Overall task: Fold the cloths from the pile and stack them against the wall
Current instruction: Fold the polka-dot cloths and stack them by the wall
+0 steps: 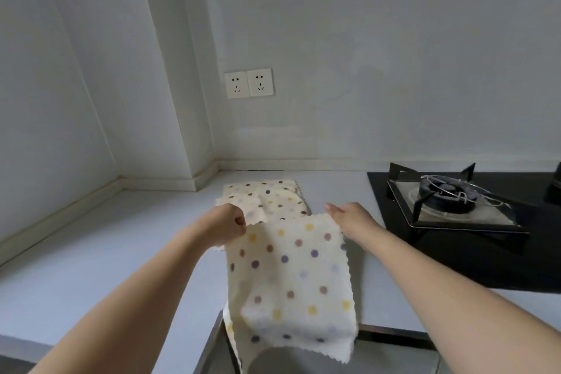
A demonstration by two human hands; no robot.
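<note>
Head view: a kitchen corner seen from above the person's two bare forearms.
Wall [364, 55]: pale and plain, meeting the counter along a low skirting strip, with a boxed-out corner column on the left.
Counter [106, 252]: light grey, running from the left wall to the hob.
Hob [473, 255]: black glass set into the counter on the right, one burner with its pan support [446, 194] in view.
Sink [318, 361]: its dark rim shows at the bottom edge, under the hanging cloth.
Held cloth [291, 279]: cream with yellow, brown and purple dots, pinked edges, held up by its top edge and hanging down over the counter's front edge and the sink.
Stack of cloths [267, 197]: same dotted fabric, lying on the counter close to the wall, beyond the hands.
Left hand [226, 223]: fingers curled, pinching the held cloth's top left corner.
Right hand [352, 217]: grasping the top right corner, fingers behind the fabric.
Sockets [248, 82]: two white outlets side by side on the wall above the stack.
</note>
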